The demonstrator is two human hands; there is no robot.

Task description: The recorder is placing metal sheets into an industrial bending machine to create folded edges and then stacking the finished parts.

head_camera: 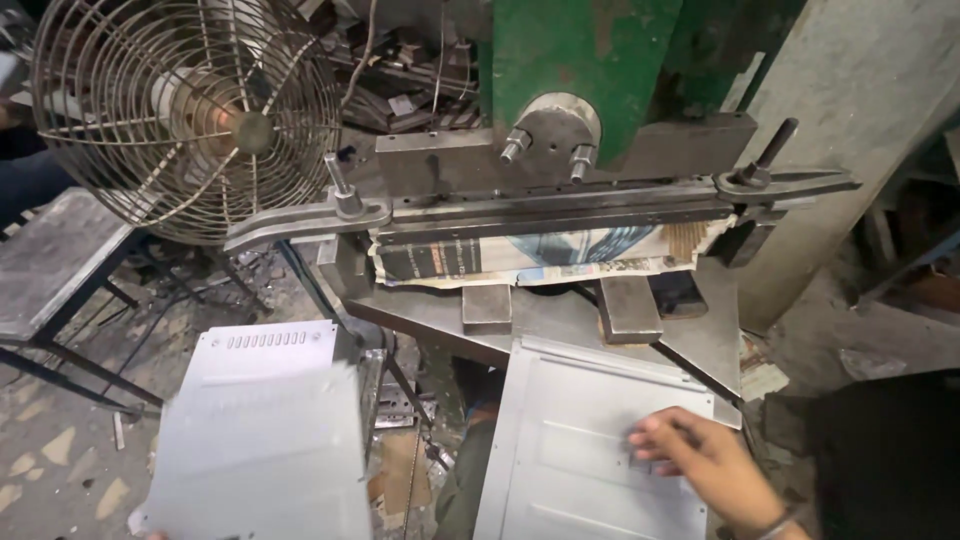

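Centrally, near the lower right, the right hand (695, 455) lies palm-down with fingers spread and loosely curled on a pale grey metal panel (580, 440) — pressing it flat, not clamped around it. This panel rests on the sloping steel bed (700, 345) of the press, its far edge just below two small steel blocks (488, 307). Farther off, a long horizontal die bar (560, 205) spans the machine, with folded newspaper (560, 255) wedged beneath it and a green machine body (580, 50) above. At the near left, a second, blurred panel with a row of slots (255, 430) is held up over the floor; the left hand is barely visible at its lower edge — its grip cannot be told. A wire-caged fan (190, 110) stands at the far left.
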